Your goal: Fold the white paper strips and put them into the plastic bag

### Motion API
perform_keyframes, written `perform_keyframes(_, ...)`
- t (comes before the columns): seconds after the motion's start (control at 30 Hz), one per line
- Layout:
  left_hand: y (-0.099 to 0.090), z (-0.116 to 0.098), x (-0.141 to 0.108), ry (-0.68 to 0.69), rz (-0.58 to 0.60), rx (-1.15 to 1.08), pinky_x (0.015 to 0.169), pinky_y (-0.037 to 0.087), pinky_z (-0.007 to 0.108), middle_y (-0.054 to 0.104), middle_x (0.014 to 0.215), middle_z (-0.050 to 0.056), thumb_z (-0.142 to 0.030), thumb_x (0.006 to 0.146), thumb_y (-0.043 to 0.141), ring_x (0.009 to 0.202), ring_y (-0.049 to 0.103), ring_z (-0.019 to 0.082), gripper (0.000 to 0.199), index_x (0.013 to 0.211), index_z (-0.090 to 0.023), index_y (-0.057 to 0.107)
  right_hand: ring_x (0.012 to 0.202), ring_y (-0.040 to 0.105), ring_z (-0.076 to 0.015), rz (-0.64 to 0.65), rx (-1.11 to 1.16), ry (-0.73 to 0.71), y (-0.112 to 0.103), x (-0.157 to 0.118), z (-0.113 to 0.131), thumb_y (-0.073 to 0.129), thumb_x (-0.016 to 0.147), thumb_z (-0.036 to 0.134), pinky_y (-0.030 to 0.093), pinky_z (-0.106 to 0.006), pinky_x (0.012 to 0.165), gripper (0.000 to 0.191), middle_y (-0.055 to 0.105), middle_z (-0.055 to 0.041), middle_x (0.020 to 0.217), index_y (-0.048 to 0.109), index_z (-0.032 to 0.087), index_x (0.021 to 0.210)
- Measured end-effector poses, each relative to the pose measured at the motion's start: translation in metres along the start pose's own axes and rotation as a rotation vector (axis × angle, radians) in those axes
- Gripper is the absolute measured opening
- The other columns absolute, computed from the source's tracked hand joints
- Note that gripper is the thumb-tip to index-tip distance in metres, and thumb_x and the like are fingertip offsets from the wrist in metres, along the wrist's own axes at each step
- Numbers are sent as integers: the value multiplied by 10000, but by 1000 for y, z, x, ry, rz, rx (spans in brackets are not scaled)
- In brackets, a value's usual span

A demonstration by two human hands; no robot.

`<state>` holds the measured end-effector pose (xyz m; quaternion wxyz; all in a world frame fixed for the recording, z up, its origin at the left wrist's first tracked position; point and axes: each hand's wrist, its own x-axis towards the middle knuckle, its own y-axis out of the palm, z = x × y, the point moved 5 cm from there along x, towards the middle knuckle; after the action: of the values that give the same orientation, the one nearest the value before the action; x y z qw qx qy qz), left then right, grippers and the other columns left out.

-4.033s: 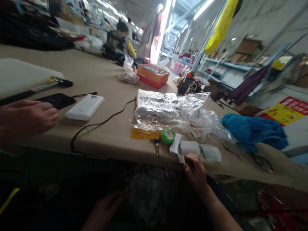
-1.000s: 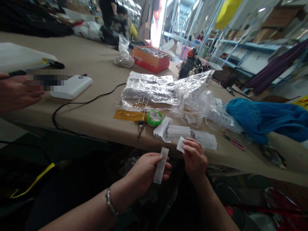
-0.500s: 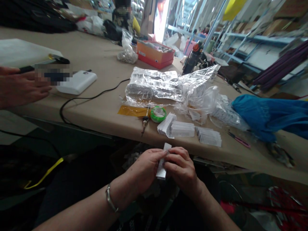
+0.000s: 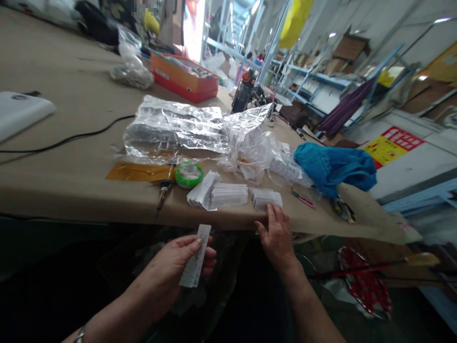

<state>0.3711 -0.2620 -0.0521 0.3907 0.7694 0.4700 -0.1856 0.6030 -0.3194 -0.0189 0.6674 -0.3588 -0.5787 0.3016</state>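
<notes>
My left hand (image 4: 189, 259) is closed on a narrow white printed strip (image 4: 195, 262), thumb on its face, held below the table's front edge. It looks like more than one layer, though I cannot be sure. My right hand (image 4: 278, 238) has its fingers stretched out, and the fingertips touch the near edge of the right stack of white strips (image 4: 267, 196). Left of that lie another stack of strips (image 4: 230, 194) and a fanned pile of strips (image 4: 205, 189). A green-rimmed round tin (image 4: 189, 175) sits beside a soldering iron (image 4: 163, 191).
Silvery plastic packaging (image 4: 178, 126) and clear bags (image 4: 255, 152) lie behind the strips. Pink-handled tweezers (image 4: 303, 199) and a blue cloth (image 4: 332, 164) are to the right. An orange box (image 4: 185, 78) and a dark bottle (image 4: 243, 90) stand farther back. A black cable (image 4: 82, 132) crosses the left.
My hands have separated. The left keeps the strip, while the right has let go of it and reached to the right stack. The view has turned right, taking the other person's hand out of sight.
</notes>
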Motion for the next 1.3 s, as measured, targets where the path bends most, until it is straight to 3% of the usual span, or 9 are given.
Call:
perform_keyframes(0.1, 1, 5, 1, -4, 0, 2, 576, 550, 267, 685, 692, 75, -198, 823, 614, 573, 645, 154, 156, 948, -106, 594, 1194, 424, -302, 32, -32, -54, 8, -7, -10, 450, 931, 263, 380, -504, 998, 380, 520, -155, 1277, 511, 105, 1271)
perform_keyframes(0.3, 0, 4, 2, 16, -10, 13, 586, 559, 290, 693, 725, 97, -183, 817, 615, 586, 652, 167, 148, 938, -98, 599, 1098, 530, -241, -110, 80, -85, 3, -10, -17, 460, 924, 177, 440, -441, 945, 274, 641, -100, 1126, 629, 176, 1140)
perform_keyframes(0.5, 4, -2, -5, -16, 5, 10, 590, 557, 302, 687, 725, 107, -169, 824, 586, 583, 650, 170, 105, 885, -85, 604, 980, 607, -211, -267, 369, 65, -16, -5, -22, 526, 896, 175, 485, -414, 881, 174, 650, -88, 1037, 659, 191, 1008)
perform_keyframes(0.57, 7, -2, -8, -34, 26, 6, 567, 548, 297, 683, 707, 111, -175, 832, 560, 553, 640, 168, 117, 869, -77, 612, 1026, 589, -219, -369, 507, 73, -28, -3, -3, 558, 871, 143, 459, -452, 923, 184, 629, -68, 1051, 656, 224, 1005)
perform_keyframes(0.63, 11, -3, -11, -52, 55, -18, 554, 541, 296, 677, 692, 115, -180, 835, 537, 538, 634, 170, 143, 865, -69, 623, 1066, 564, -232, -391, 629, -26, -36, 0, 31, 588, 837, 95, 445, -481, 935, 248, 612, -43, 1033, 657, 269, 1000)
perform_keyframes(0.77, 17, -9, -17, 9, 144, -126, 480, 482, 223, 645, 620, 85, -106, 746, 578, 486, 592, 136, 99, 781, -57, 656, 1032, 549, -222, -175, 745, -331, -29, 2, 110, 607, 832, 98, 488, -433, 861, 267, 615, -31, 943, 663, 296, 1000)
perform_keyframes(0.83, 15, -13, -19, 60, 144, -204, 451, 434, 174, 636, 606, 71, -49, 676, 596, 468, 565, 102, 84, 719, -52, 668, 1003, 555, -207, -113, 753, -430, -21, -2, 134, 602, 844, 107, 478, -421, 877, 221, 635, -29, 907, 670, 269, 978)
perform_keyframes(1.07, 0, -10, -18, 79, 43, -327, 474, 420, 157, 659, 661, 84, -51, 636, 624, 515, 570, 93, 94, 705, -45, 687, 1035, 559, -200, -52, 734, -536, -9, -6, 145, 567, 881, 130, 448, -414, 922, 154, 672, -36, 934, 664, 221, 957)
perform_keyframes(1.3, 7, -8, -18, 102, 225, -383, 505, 420, 144, 645, 699, 64, -174, 667, 710, 574, 575, 82, 155, 761, -54, 682, 1083, 545, -210, 8, 702, -565, -7, -7, 143, 552, 884, 141, 436, -422, 941, 174, 673, -43, 992, 646, 218, 1008)
